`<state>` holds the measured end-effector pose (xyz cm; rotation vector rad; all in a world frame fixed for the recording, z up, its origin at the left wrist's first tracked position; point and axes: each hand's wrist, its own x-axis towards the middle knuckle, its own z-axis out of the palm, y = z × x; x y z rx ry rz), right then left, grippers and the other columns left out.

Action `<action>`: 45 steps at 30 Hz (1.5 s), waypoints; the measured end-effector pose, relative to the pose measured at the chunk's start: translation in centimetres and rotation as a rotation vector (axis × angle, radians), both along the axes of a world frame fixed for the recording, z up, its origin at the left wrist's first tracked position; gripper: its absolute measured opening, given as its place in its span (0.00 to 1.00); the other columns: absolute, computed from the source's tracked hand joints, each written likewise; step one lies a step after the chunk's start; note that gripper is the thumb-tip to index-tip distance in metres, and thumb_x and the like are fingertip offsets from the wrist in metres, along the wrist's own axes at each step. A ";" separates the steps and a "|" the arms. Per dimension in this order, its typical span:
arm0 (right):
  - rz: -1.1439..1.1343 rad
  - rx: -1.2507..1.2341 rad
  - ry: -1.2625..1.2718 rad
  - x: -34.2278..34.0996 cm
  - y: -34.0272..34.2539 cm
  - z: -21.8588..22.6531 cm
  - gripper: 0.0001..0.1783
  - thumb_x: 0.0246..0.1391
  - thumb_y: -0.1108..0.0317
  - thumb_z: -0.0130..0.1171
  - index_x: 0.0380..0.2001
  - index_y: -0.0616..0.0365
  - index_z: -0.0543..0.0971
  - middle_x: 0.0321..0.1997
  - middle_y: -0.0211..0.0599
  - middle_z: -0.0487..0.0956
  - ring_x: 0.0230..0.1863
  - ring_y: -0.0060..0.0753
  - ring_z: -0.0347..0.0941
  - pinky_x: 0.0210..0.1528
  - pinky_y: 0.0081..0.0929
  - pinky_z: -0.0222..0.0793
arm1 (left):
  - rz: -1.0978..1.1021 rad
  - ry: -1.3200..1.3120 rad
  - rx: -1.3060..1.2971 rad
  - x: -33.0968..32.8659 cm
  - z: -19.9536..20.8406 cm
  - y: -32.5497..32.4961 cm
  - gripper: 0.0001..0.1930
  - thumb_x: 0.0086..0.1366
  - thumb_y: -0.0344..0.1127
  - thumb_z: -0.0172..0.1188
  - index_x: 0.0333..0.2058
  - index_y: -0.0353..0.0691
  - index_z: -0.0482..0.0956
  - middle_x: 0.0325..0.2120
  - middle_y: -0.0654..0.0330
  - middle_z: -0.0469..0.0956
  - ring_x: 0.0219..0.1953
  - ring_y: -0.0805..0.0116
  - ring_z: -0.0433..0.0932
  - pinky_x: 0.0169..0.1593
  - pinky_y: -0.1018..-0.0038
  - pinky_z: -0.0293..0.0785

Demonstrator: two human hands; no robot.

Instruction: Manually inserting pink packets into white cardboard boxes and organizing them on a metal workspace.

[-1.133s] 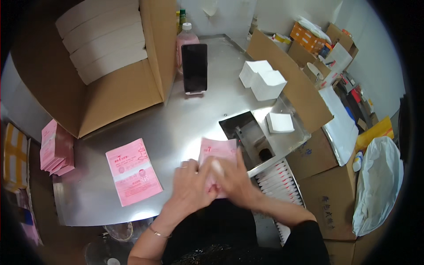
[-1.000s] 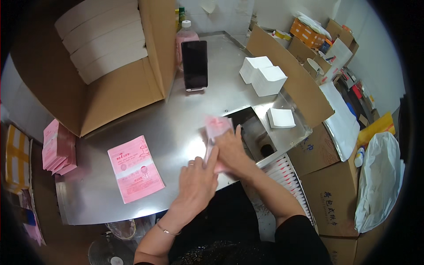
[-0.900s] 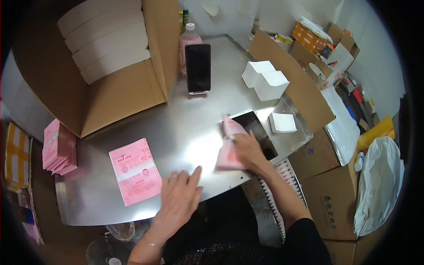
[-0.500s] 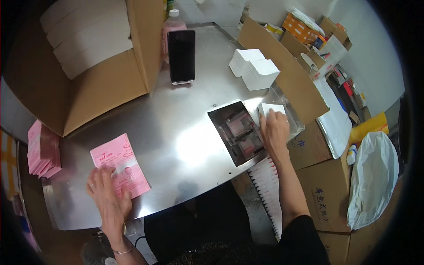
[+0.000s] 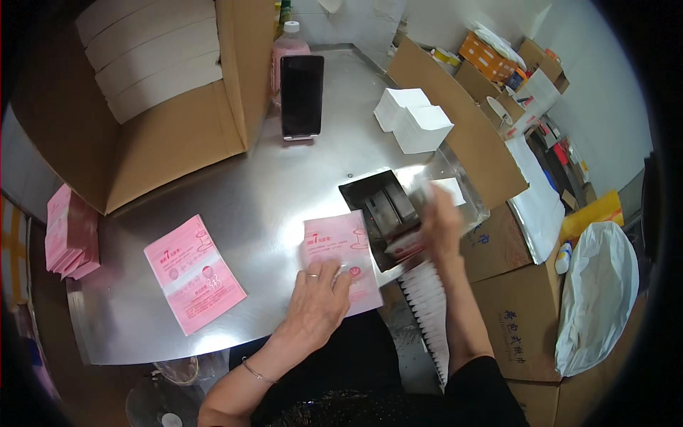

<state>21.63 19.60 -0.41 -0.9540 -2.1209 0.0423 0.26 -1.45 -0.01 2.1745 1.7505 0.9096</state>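
Observation:
My left hand (image 5: 316, 295) has its fingers bent over a pink printed packet (image 5: 359, 245) at the front of the steel table, gripping its lower left part. The packet's lower end reaches past the front edge. Another pink packet (image 5: 193, 274) lies flat to the left. My right hand (image 5: 442, 224), smeared by motion, hovers at the right side of a dark rectangular opening (image 5: 380, 203) in the tabletop. Something pale is at its fingertips, too blurred to name. Close beside it lies a small white paper stack (image 5: 449, 191).
Two white paper stacks (image 5: 420, 128) stand at the back right, near a phone on a stand (image 5: 302, 96) and a pink bottle (image 5: 288, 48). An open cardboard box (image 5: 181, 156) holds white bundles. Pink packets (image 5: 71, 235) pile up far left. Cartons (image 5: 516, 306) stand right.
My left hand has left the flat pink packet and moved right, onto a second pink packet now on the table by the opening. My right hand has shifted off the small white stack.

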 end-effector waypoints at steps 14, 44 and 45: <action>0.532 0.063 -0.125 -9.2 -11.0 0.8 0.10 0.45 0.74 0.59 0.33 0.63 0.78 0.33 0.43 0.78 0.38 0.50 0.78 0.62 0.58 0.63 | 0.419 0.280 0.136 -1.4 0.1 0.8 0.36 0.49 0.48 0.68 0.57 0.41 0.72 0.66 0.42 0.59 0.65 0.39 0.60 0.56 0.49 0.58; 0.406 0.188 -0.317 -7.6 -12.0 -1.4 0.24 0.51 0.65 0.59 0.51 0.64 0.77 0.47 0.51 0.77 0.48 0.50 0.77 0.68 0.73 0.50 | 0.211 0.150 0.049 -1.7 1.3 0.3 0.39 0.47 0.41 0.69 0.61 0.43 0.69 0.37 0.51 0.70 0.39 0.51 0.73 0.40 0.59 0.68; 0.346 0.034 -0.562 -8.5 -10.2 -1.3 0.18 0.52 0.66 0.58 0.44 0.64 0.78 0.39 0.48 0.76 0.43 0.49 0.76 0.68 0.75 0.46 | 0.195 0.101 0.021 -0.6 1.7 0.4 0.41 0.51 0.39 0.69 0.65 0.42 0.66 0.37 0.50 0.70 0.39 0.52 0.73 0.40 0.59 0.68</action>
